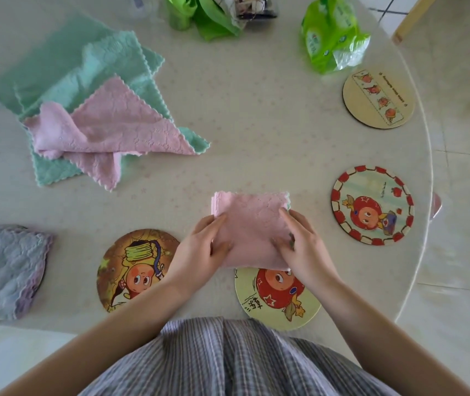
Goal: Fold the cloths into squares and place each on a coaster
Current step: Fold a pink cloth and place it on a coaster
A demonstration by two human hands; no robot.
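A pink cloth [252, 221], folded into a small square, lies near the table's front edge. My left hand [199, 252] grips its left side and my right hand [303, 244] grips its right side. Its near edge overlaps a yellow cartoon coaster [273, 301]. An orange-brown cartoon coaster [135, 270] lies just left of my left hand. To the right lie a red-bordered coaster [372, 205] and, farther back, a beige coaster [378, 100]. A loose pink cloth [108, 130] rests on unfolded green cloths [68, 70] at the back left. A folded grey-blue cloth [5, 270] sits at the far left.
Green bags [199, 15] and a green plastic packet [332, 32] stand at the table's back. The round table's edge [425, 155] curves down the right side, with tiled floor beyond. My checked garment fills the bottom of the view.
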